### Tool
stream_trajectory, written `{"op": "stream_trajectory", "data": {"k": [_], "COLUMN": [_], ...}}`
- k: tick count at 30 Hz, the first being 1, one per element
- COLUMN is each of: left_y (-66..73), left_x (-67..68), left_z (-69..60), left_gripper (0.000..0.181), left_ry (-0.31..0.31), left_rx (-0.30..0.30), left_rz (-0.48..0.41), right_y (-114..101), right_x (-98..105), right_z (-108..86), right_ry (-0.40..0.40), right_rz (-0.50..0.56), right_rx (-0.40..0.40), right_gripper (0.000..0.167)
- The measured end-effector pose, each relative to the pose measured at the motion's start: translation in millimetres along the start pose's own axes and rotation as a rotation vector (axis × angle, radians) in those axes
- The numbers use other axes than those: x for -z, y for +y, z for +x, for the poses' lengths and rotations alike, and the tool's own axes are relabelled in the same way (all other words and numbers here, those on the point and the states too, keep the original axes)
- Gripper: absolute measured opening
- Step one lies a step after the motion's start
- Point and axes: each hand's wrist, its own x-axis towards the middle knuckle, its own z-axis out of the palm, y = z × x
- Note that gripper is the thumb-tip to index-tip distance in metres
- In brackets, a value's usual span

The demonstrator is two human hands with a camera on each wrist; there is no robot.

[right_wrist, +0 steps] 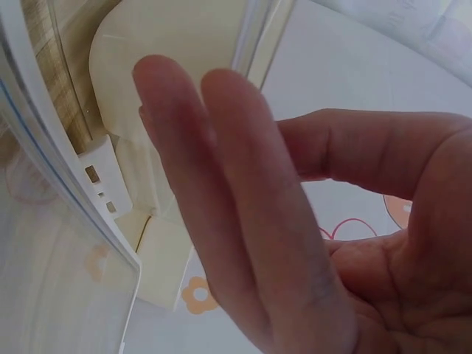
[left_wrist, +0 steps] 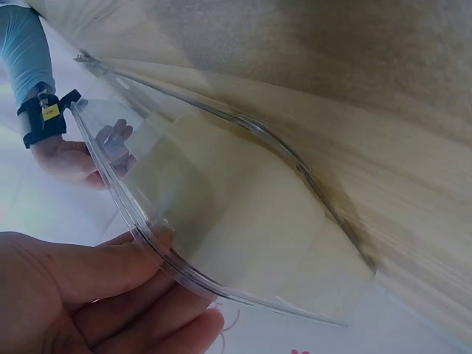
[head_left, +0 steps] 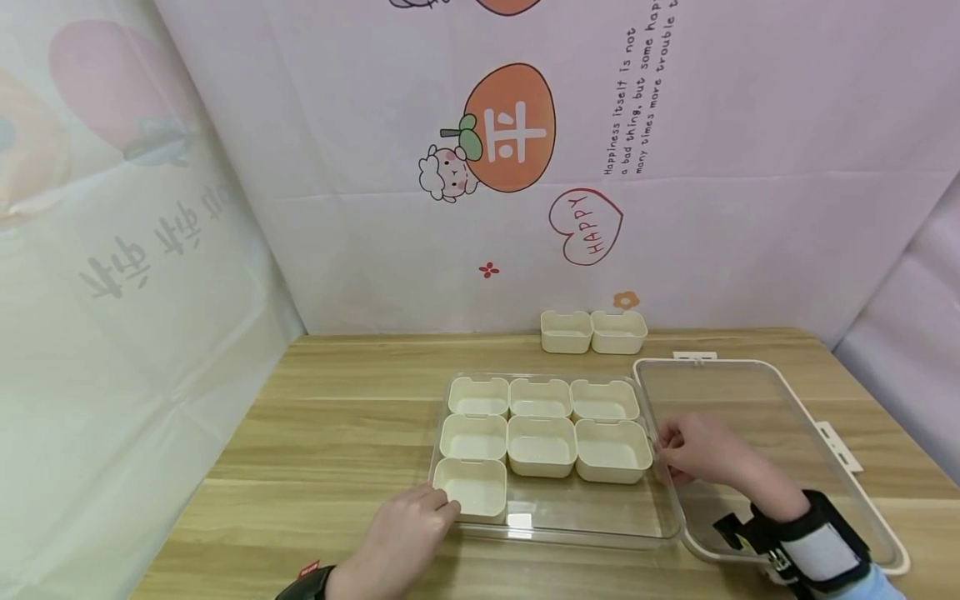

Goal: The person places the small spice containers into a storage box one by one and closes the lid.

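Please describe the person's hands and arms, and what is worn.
The left hand and right hand wear no gloves. On the right are a black band with a pale panel, a yellow label and a blue sleeve. On the left is a dark band with a red tag.

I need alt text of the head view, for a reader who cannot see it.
A person's left hand holds the near left corner of a clear tray with seven cream boxes, and the right hand is at its right edge. A white-rimmed clear lid lies to the right, and two more boxes stand behind, on the wooden table.
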Motion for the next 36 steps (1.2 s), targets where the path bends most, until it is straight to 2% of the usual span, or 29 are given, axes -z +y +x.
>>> {"op": "stream_trajectory", "data": {"k": [8,15,22,31,36], "left_y": [0.7,1.9,2.7,-1.5,-3.9], "left_x": [3.3,2.2,1.2,7.8,9.7], "left_z": [2.3,3.3,3.4,8.1,10.7], "left_gripper": [0.019,0.017,0.018,0.022,0.024], "left_ry": [-0.021,-0.042,-0.053,-0.182,-0.220], "left_rx": [0.014,-0.017,0.005,0.018,0.009], "left_rz": [-0.002,0.003,-0.002,-0.035,-0.041], "right_y": [0,1,3,3,2], "right_x": [0,1,0,1,1], "right_z": [0.2,0.7,1.6,1.5,1.7], "right_ry": [-0.007,-0.002,-0.007,-0.018,-0.017], "right_rz": [0.013,-0.011,-0.004,0.018,0.004], "right_rx": [-0.007,-0.010,-0.005,-0.009,-0.007], "right_gripper": [0.007,0.007,0.006,0.007,0.007]}}
